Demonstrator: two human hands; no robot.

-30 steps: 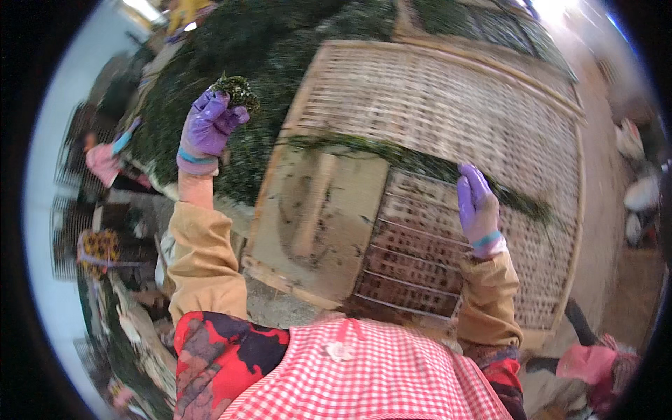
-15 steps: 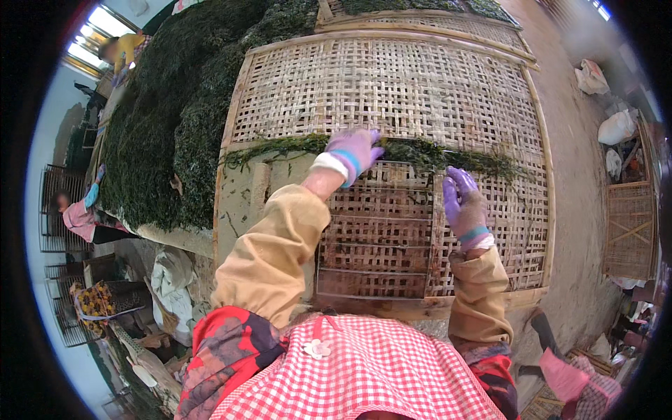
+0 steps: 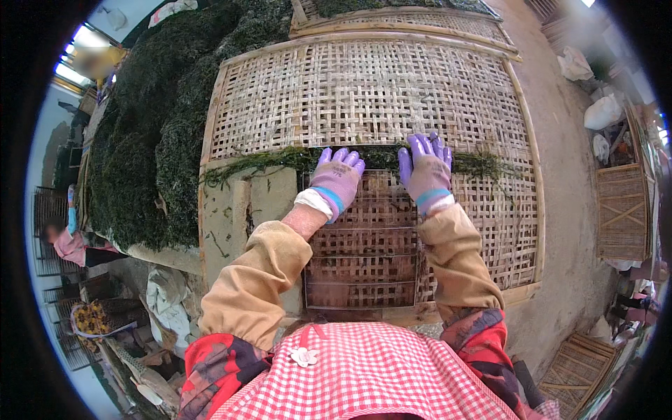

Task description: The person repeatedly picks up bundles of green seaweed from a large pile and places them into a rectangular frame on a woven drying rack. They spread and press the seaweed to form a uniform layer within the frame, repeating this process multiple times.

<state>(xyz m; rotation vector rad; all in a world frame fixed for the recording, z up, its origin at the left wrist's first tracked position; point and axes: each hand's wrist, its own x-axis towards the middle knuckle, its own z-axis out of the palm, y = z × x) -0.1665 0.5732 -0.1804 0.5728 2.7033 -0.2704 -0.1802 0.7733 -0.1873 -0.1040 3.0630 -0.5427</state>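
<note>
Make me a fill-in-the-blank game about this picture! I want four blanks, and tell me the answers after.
1. The left grip and right grip both have ____ fingers.
2. Of the two, the grip nearer the pale board is the ____ one.
3. The woven mat lies to the ____ of the big green heap.
4. The badge on the apron is shaped like a ____.

Answers: purple; left; right; flower.

seaweed strip (image 3: 381, 157) across woven rack (image 3: 364, 91) | seaweed heap (image 3: 143, 157) left of it

Glaring window (image 3: 89, 36) upper left, fisheye-bent edges
</note>
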